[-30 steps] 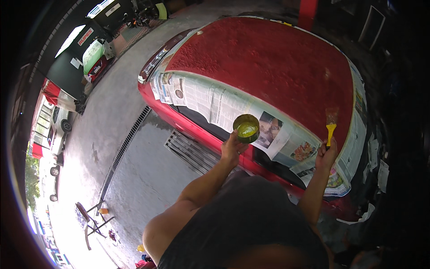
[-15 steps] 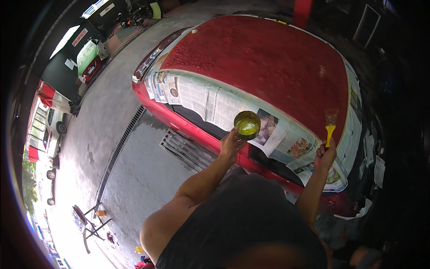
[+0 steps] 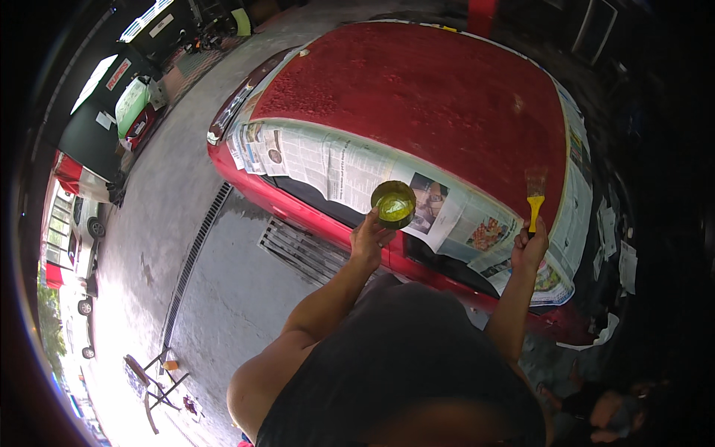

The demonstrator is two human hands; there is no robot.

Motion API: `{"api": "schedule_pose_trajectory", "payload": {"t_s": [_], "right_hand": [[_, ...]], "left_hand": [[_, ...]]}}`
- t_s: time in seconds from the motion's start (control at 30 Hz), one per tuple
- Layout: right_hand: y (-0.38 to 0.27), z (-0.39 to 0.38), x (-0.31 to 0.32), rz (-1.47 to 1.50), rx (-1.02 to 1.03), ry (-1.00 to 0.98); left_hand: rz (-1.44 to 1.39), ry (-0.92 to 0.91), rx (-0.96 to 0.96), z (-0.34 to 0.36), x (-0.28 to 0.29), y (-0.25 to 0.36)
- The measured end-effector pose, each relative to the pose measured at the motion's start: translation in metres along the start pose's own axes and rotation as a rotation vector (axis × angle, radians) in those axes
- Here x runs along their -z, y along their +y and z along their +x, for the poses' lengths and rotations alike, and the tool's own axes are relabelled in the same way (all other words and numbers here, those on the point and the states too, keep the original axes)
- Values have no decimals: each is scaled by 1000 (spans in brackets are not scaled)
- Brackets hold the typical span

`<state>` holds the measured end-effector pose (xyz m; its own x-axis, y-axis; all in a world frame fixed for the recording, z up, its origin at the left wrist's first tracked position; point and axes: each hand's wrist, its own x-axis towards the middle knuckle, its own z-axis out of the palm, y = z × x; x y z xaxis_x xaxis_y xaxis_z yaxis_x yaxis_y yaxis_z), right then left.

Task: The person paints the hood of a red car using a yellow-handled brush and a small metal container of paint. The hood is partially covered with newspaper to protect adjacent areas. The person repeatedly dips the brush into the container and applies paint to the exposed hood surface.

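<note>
My left hand [image 3: 366, 242] is closed around the side of a round tin [image 3: 403, 217] with yellow-green liquid inside, held above the newspaper on the car's near side. Farther right, my right hand [image 3: 530, 244] grips a paintbrush [image 3: 535, 212] by its yellow handle. The bristles point away from me, over the right end of the red car roof [image 3: 417, 89]; whether they touch it I cannot tell. Wrinkled, bubbled patches mark the roof's surface, mostly toward its left end. Sheets of newspaper [image 3: 313, 158] cover the windows along the roof's edge.
A floor grate [image 3: 298, 249] and a long drain [image 3: 197, 253] lie left of the car. A folding chair [image 3: 153, 384] stands at lower left. Loose papers [image 3: 627, 268] hang at the right. Another person [image 3: 607, 410] is partly visible at lower right, in shadow.
The whole view has shifted slightly, so the car sits farther left in it. Both hands keep hold of the tin and the brush, which stay over nearly the same parts of the car.
</note>
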<state>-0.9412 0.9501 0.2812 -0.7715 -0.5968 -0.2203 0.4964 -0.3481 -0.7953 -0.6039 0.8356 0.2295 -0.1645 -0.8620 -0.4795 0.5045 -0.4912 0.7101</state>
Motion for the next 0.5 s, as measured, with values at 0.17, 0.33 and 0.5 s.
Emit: {"api": "schedule_pose_trajectory", "payload": {"t_s": [0.17,0.33,0.5], "right_hand": [[-3,-2,0,4,-13,7],[-5,-2,4,7,-16,8],[-3,5,14,24,-26,-9]], "left_hand": [[0,14,-18,-6,-4,0],[-17,17,-17,-9,-6,-3],[5,41,-29,-13,-8,-7]]}}
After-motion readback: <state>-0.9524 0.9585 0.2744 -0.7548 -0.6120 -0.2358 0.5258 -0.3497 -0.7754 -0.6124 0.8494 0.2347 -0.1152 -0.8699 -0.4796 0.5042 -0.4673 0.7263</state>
